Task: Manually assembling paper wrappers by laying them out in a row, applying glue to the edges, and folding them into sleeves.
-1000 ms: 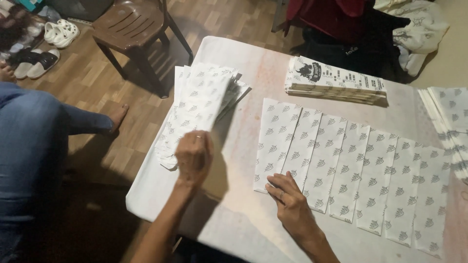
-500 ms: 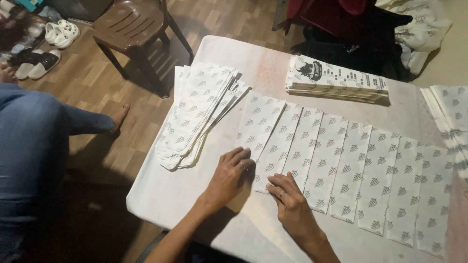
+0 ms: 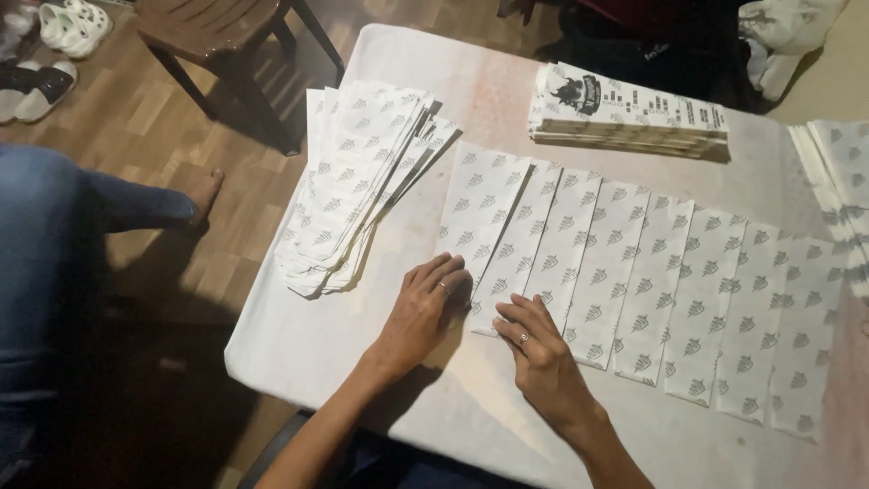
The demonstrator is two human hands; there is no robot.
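Fig.: left hand (image 3: 424, 312), back from stack (image 3: 358, 186), now flat beside right hand (image 3: 539, 349), both open, pressing newest row sheet (image 3: 484, 213); worktop (image 3: 326, 344).

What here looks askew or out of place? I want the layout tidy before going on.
The loose pile of printed sheets is fanned unevenly and hangs over the left edge of the table. The overlapped row of sheets looks regular; the left hand and right hand rest at its near left end.
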